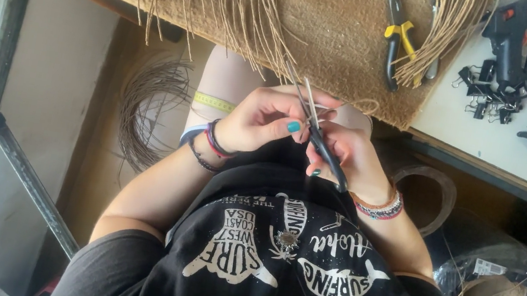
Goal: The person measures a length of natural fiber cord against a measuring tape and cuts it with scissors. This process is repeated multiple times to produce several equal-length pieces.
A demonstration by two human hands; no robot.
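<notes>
So I've got my scissors (317, 132) in my right hand (347, 156), right in the middle of the view, just above my lap. They're small ones: thin silver blades, dark handles. The blades point up toward 11 o'clock and they're parted a little, with the tips near the edge of the mat (340, 32). My right fingers are curled tight round the handles, so that hand is closed on them.

My left hand (261, 119) is at 9 o'clock from the scissors, touching them. Thumb with the teal nail is pressed toward my fingertips, pinching at something thin by the blades. Can't honestly tell what's in the pinch, it's too fine to make out.

The straw strands (231, 0) fan out over the brown mat at 12 o'clock, pale tan, long and skinny, some hanging over the edge toward my hands. Another bundle (443, 35) lies at 1 o'clock beside the yellow-handled pliers (396, 38). Further out at 2 o'clock on the white table (492, 143): a black glue gun (510, 39) and a heap of black clips (487, 93). A coil of darker strands (152, 108) sits at 9 o'clock, down on the floor.
</notes>
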